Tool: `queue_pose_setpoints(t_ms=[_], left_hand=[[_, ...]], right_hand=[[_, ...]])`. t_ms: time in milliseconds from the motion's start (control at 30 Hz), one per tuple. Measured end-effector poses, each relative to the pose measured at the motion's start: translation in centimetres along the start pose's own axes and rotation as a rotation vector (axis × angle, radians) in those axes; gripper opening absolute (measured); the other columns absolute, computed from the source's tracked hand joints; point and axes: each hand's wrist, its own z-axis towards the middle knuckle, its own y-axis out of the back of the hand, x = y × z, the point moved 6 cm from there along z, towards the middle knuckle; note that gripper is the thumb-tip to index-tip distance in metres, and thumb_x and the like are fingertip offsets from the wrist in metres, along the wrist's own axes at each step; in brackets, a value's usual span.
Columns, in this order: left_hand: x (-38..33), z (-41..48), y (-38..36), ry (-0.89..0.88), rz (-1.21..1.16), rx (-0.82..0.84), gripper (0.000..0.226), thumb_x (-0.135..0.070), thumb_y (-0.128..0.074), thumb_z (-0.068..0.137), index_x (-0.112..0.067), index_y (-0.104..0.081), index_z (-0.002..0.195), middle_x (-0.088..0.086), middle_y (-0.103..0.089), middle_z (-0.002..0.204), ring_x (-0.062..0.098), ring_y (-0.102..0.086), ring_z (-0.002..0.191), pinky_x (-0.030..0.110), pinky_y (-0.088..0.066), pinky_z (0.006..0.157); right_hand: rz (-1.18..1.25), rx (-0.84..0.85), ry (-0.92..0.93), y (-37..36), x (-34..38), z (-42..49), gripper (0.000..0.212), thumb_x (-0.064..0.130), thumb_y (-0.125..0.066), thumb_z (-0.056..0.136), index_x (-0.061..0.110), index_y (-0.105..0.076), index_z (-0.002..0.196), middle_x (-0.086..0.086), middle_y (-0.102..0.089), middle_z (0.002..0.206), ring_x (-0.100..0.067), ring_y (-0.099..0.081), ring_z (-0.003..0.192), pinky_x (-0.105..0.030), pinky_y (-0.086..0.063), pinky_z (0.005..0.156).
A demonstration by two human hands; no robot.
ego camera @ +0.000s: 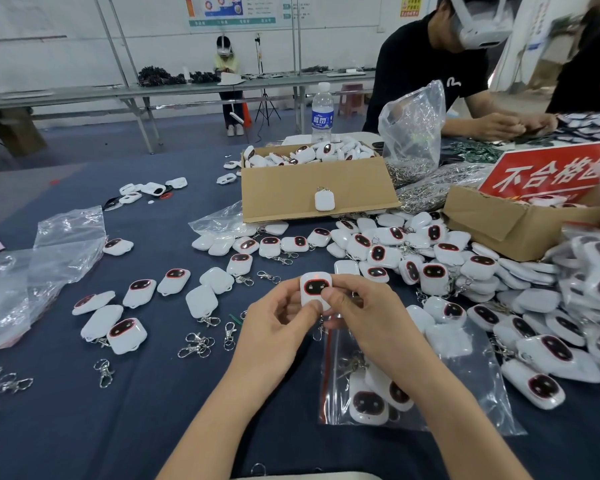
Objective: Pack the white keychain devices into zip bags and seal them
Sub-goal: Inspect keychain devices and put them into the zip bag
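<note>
You are holding one white keychain device (315, 289) upright in both hands, above the desk (153, 393).
Your left hand (278, 317) is curling round its left edge, with the thumb at the lower corner. Your right hand (361, 317) is pinching the right side, with the thumb lying on the face. Beneath your right wrist a zip bag (413, 393) is lying flat on the desk with several devices inside.

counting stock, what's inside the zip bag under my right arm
The zip bag holds white devices with dark faces, at least two, and metal clasps above them. The right arm covers its middle, so the full count is hidden.
</note>
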Motion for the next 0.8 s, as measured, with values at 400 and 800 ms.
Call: queue_pose_setpoints(t_ms=[400, 800], left_hand=[[-0.3, -0.2, 0.4, -0.105, 0.091, -0.072, 0.029, -0.011, -0.067, 0.096, -0.036, -0.068, 0.109, -0.013, -0.074, 0.105, 0.008, -0.068, 0.096, 0.021, -0.051, 0.086], [-0.9, -0.6, 0.0, -0.156, 0.189, -0.048, 0.032, -0.003, -0.067, 0.094, -0.034, -0.071, 0.101, -0.011, -0.069, 0.108, 0.014, -0.064, 0.106, 0.039, -0.048, 0.099]], right_hand=[[-0.022, 0.023, 0.033, -0.3, 0.1, 0.0, 0.027, 0.015, -0.062, 0.099, 0.040, -0.068, 0.108, 0.014, -0.073, 0.096, -0.006, -0.072, 0.086, -0.034, -0.061, 0.083], [-0.047, 0.046, -0.003, 0.0, -0.1, -0.2, 0.037, 0.001, -0.057, 0.097, 0.033, -0.073, 0.108, 0.007, -0.075, 0.098, -0.008, -0.072, 0.088, -0.029, -0.060, 0.085]])
